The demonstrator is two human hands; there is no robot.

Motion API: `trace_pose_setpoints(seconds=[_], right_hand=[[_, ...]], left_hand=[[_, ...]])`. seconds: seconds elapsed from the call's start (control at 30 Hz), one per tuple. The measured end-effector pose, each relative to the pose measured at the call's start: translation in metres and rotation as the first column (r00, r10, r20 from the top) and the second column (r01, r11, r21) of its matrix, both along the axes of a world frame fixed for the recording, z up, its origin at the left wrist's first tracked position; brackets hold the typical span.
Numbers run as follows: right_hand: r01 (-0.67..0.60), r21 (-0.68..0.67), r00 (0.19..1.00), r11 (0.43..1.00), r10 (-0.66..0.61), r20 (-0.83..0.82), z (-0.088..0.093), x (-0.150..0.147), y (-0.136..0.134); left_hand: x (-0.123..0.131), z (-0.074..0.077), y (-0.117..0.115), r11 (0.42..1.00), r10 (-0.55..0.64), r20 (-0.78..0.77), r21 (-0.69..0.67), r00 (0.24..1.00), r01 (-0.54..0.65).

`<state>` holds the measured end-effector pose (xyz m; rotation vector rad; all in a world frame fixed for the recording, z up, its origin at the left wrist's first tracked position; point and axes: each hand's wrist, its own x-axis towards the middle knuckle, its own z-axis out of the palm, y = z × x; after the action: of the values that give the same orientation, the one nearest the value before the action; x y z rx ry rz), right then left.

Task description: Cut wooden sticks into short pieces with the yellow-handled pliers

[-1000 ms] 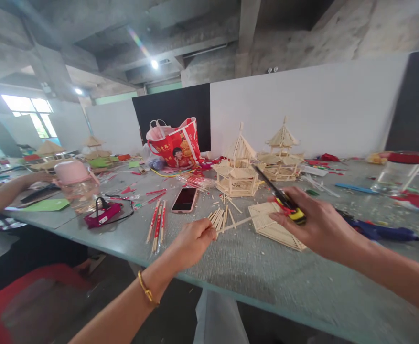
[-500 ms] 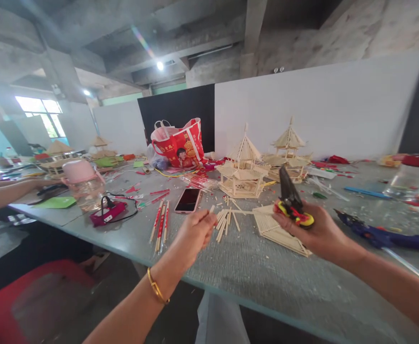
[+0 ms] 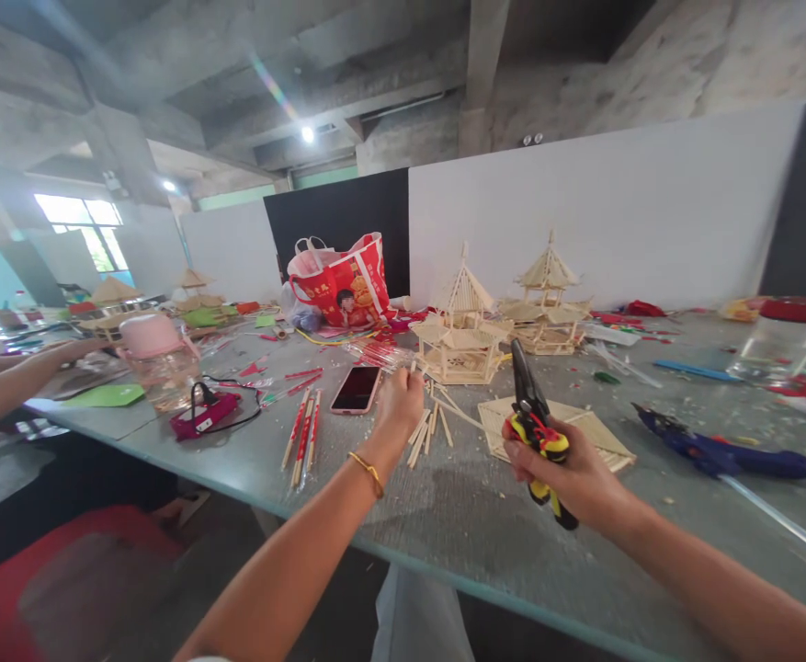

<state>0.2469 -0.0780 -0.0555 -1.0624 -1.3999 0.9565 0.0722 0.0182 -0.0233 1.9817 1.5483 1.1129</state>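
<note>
My right hand (image 3: 574,478) grips a pair of pliers (image 3: 533,423) with red and yellow handles, its black jaws pointing up above the table. Raised over a scatter of loose wooden sticks (image 3: 425,425), my left hand (image 3: 399,405) is closed and pinches a short wooden stick (image 3: 413,368). Behind the pliers a flat panel of glued sticks (image 3: 602,437) lies on the grey table (image 3: 458,515). Two wooden stick pagodas (image 3: 461,322) (image 3: 547,294) stand further back.
A phone (image 3: 356,388) and wrapped chopsticks (image 3: 302,432) lie left of my left hand. A blue glue gun (image 3: 712,450) lies to the right. A red bag (image 3: 337,280), a pink jar (image 3: 151,354) and a magenta device (image 3: 202,414) are at the left, where another person's arm (image 3: 9,382) rests.
My left hand rose from the table edge toward the stick pile with a stick pinched. My right hand pulled back toward me and turned the pliers upright.
</note>
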Motion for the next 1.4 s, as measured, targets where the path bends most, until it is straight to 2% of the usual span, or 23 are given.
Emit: trace_pose_setpoints(seconds=[0.03, 0.1, 0.2, 0.3, 0.4, 0.47, 0.5, 0.53, 0.6, 0.73, 0.8, 0.9, 1.03, 1.13, 1.27, 1.33, 1.4], right_hand=[[-0.008, -0.002, 1.0, 1.0, 0.008, -0.027, 0.0, 0.003, 0.002], [-0.019, -0.005, 0.996, 1.0, 0.019, -0.091, 0.0, 0.013, 0.007], [-0.026, -0.012, 0.982, 1.0, 0.024, -0.188, 0.002, 0.03, 0.013], [-0.027, -0.015, 0.97, 1.0, 0.023, -0.24, 0.005, 0.043, 0.017], [-0.044, -0.064, 0.979, 0.997, 0.03, -0.2, 0.009, 0.049, 0.019], [-0.089, -0.116, 0.983, 0.989, 0.069, -0.168, 0.01, 0.05, 0.018], [-0.121, -0.135, 0.98, 0.984, 0.097, -0.171, 0.011, 0.05, 0.018], [-0.156, -0.145, 0.974, 0.977, 0.127, -0.187, 0.011, 0.049, 0.017], [-0.226, -0.146, 0.954, 0.963, 0.189, -0.233, 0.012, 0.048, 0.014], [-0.312, -0.117, 0.923, 0.943, 0.271, -0.274, 0.017, 0.047, 0.007], [-0.312, -0.11, 0.928, 0.944, 0.278, -0.25, 0.018, 0.046, 0.005], [-0.285, -0.125, 0.945, 0.95, 0.256, -0.203, 0.019, 0.045, 0.004], [-0.252, -0.177, 0.957, 0.952, 0.218, -0.19, 0.017, 0.043, 0.007], [-0.162, -0.237, 0.968, 0.958, 0.107, -0.226, 0.016, 0.046, 0.011], [-0.076, -0.245, 0.93, 0.967, -0.02, -0.368, 0.018, 0.056, 0.016], [-0.057, -0.259, 0.912, 0.964, -0.055, -0.407, 0.02, 0.06, 0.018], [-0.046, -0.276, 0.905, 0.96, -0.077, -0.419, 0.02, 0.061, 0.019]], left_hand=[[0.003, 0.0, 0.006, 0.998, 0.041, -0.129, 0.055, 0.991, -0.034], [0.008, -0.002, 0.013, 0.991, 0.066, -0.351, 0.131, 0.934, -0.02], [0.014, -0.009, 0.015, 0.987, 0.01, -0.527, 0.143, 0.85, 0.078], [0.016, -0.007, 0.017, 0.986, -0.015, -0.576, 0.129, 0.818, 0.109], [0.014, 0.007, 0.021, 0.969, 0.006, -0.55, 0.208, 0.835, 0.131], [0.014, 0.021, 0.02, 0.927, -0.034, -0.497, 0.309, 0.867, 0.214], [0.014, 0.027, 0.018, 0.899, -0.098, -0.485, 0.33, 0.869, 0.286], [0.016, 0.032, 0.014, 0.872, -0.188, -0.493, 0.314, 0.85, 0.375], [0.021, 0.039, 0.004, 0.82, -0.37, -0.544, 0.19, 0.753, 0.54], [0.03, 0.042, -0.015, 0.706, -0.61, -0.56, -0.062, 0.561, 0.706], [0.032, 0.043, -0.02, 0.671, -0.665, -0.524, -0.105, 0.533, 0.734], [0.032, 0.044, -0.025, 0.679, -0.669, -0.507, -0.118, 0.544, 0.725], [0.031, 0.039, -0.028, 0.625, -0.73, -0.523, -0.253, 0.439, 0.738], [0.028, 0.028, -0.024, 0.652, -0.722, -0.55, -0.337, 0.42, 0.679], [0.022, 0.01, -0.007, 0.695, -0.706, -0.583, -0.456, 0.403, 0.556], [0.021, 0.006, 0.003, 0.781, -0.612, -0.633, -0.392, 0.474, 0.486], [0.02, 0.006, 0.01, 0.881, -0.46, -0.651, -0.251, 0.604, 0.4]])
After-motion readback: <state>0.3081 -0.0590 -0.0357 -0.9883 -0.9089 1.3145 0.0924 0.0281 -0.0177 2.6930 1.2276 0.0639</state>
